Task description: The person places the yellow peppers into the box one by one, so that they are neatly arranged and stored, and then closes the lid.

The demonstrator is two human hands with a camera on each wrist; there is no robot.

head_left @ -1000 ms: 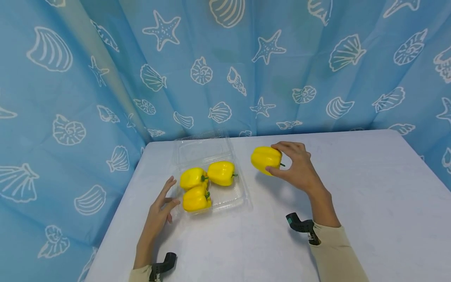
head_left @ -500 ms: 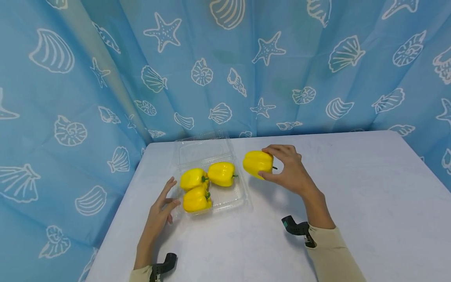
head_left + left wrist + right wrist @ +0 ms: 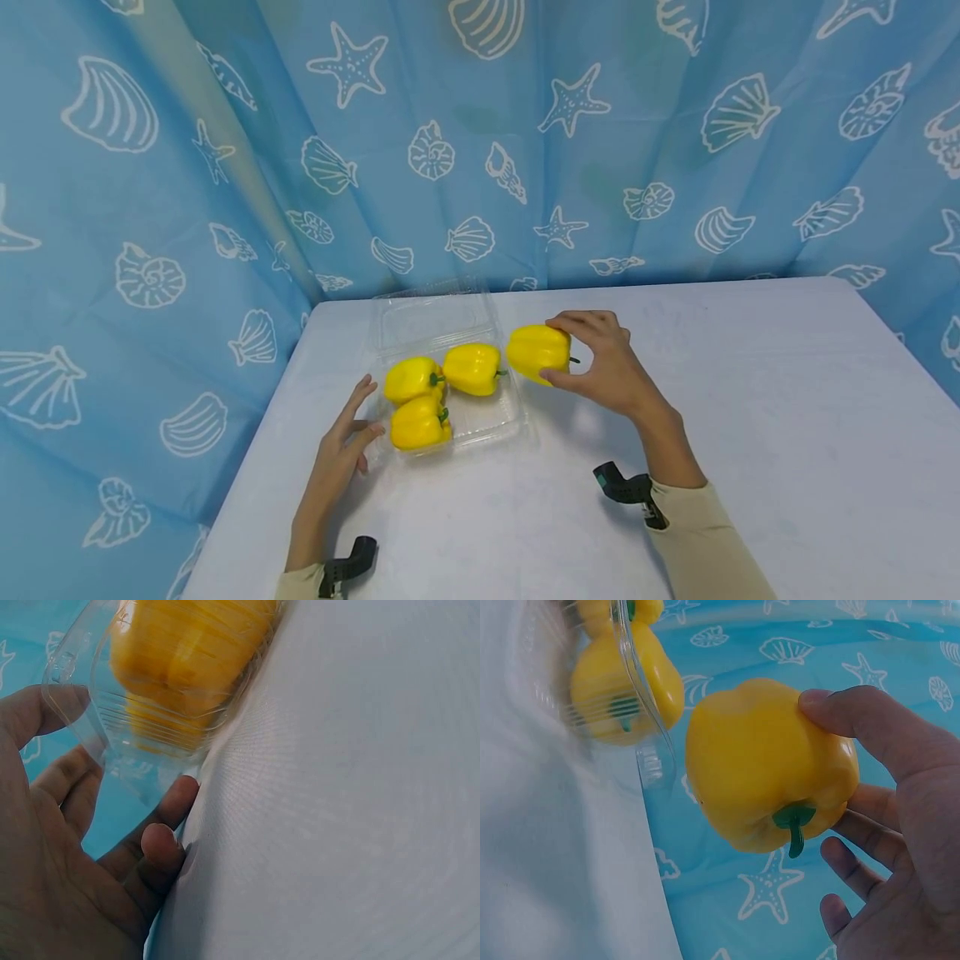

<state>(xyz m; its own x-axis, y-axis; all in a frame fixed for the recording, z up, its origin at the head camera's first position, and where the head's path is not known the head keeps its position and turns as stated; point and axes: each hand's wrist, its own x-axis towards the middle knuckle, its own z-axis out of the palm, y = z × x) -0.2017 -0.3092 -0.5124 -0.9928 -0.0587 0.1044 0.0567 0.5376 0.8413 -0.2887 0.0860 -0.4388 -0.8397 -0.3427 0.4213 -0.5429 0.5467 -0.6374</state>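
Note:
My right hand (image 3: 603, 367) holds a yellow bell pepper (image 3: 534, 352) between thumb and fingertips, off the table at the container's right side. Its green stem (image 3: 796, 825) points back toward the palm. A clear plastic clamshell container (image 3: 480, 429) stands with its lid (image 3: 431, 321) folded back. Several yellow bell peppers lie inside: one at the upper right (image 3: 472, 369), others at the left, including a front one (image 3: 418, 423). My left hand (image 3: 337, 450) rests by the container's left front corner, fingers loosely spread. In the left wrist view its thumb overlaps the clear rim (image 3: 75, 712).
The white-covered table (image 3: 750, 400) reaches back to a blue curtain (image 3: 630, 150) printed with white shells and starfish. This curtain also runs along the left side. A black wrist camera mount (image 3: 626, 487) sits on the right wrist, another (image 3: 351, 562) on the left.
My right hand has carried the bell pepper leftward and slightly nearer, up to the container's right edge. The left hand, the container and the peppers inside have stayed in place.

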